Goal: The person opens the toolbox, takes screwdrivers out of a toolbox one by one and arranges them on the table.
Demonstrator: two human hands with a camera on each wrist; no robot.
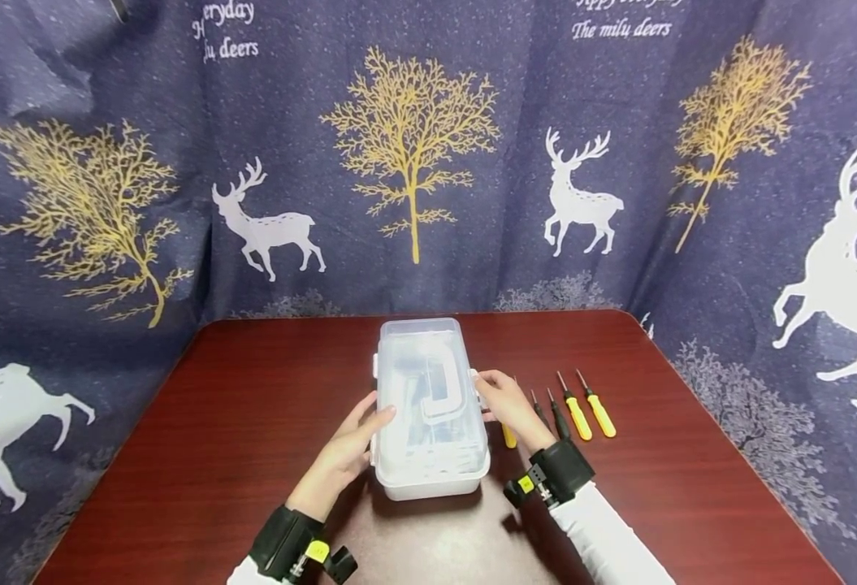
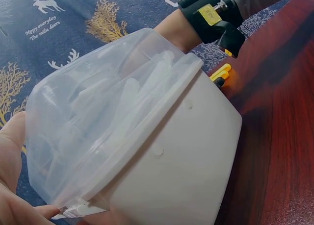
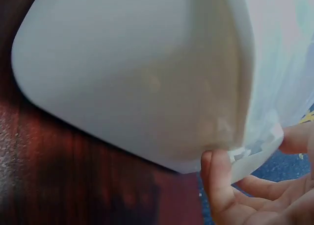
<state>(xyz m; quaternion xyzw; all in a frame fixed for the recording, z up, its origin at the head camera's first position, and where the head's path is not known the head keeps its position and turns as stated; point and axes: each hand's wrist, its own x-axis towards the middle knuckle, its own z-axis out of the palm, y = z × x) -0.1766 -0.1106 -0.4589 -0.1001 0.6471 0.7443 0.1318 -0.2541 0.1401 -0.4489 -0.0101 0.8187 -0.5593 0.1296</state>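
Note:
A storage box (image 1: 406, 366) with a clear lid and a white base stands lengthwise at the middle of the table. Its lid is down, and a white handle (image 1: 453, 386) lies flat on top. Pale contents show blurred through the plastic. My left hand (image 1: 348, 451) holds the box's left side, thumb on the lid's edge, fingers beside a side latch (image 2: 81, 210). On the opposite side my right hand (image 1: 510, 405) pinches the other latch (image 3: 260, 159) between thumb and fingers. That latch stands out from the box wall.
Right of the box lie several screwdrivers: two yellow-handled ones (image 1: 578, 418), dark-handled ones (image 1: 561, 424), and a yellow handle (image 1: 509, 436) partly hidden by my right hand. The red-brown table (image 1: 274, 406) ends at a patterned curtain (image 1: 282, 122) behind.

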